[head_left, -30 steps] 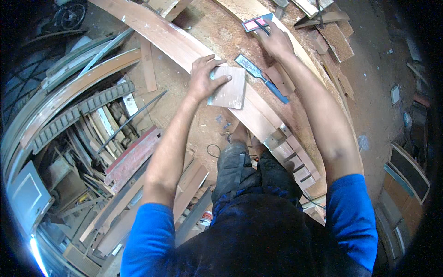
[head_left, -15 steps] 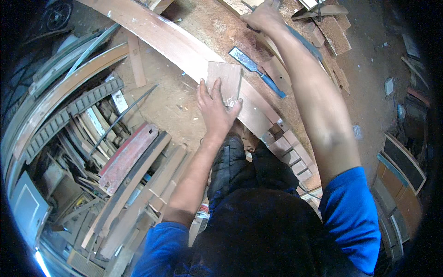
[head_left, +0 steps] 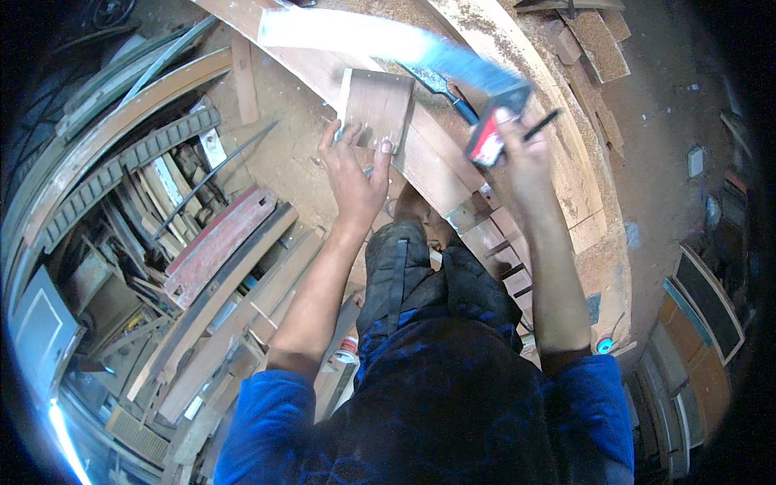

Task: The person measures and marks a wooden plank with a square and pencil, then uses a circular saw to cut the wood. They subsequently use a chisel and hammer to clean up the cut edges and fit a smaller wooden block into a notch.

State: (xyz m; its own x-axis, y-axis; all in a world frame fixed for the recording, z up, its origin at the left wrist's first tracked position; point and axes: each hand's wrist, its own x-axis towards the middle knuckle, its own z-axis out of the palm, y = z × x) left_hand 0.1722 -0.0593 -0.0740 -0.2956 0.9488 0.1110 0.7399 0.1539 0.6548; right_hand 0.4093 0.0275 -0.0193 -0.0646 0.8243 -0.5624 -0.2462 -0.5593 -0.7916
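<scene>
My left hand grips the near edge of a short wooden block, thumb on one side and fingers on the other. The block rests across a long wooden board. In my right hand is a handsaw with a red and black handle, fingers closed round it. Its shiny blade is smeared by motion and points to the far left, above the board and beyond the block. A dark, pencil-like stick juts out from the same hand. Partly behind the saw lies a chisel.
Slotted wooden pieces lie near my legs. A long curved plank runs along the right of the sawdust-covered bench. Stacked timber offcuts and a pale blue panel fill the left. Framed panels stand at the far right.
My right hand has come back from the far end of the bench and now holds the handsaw over the board. My left hand and the block have shifted slightly left, the block turned a little.
</scene>
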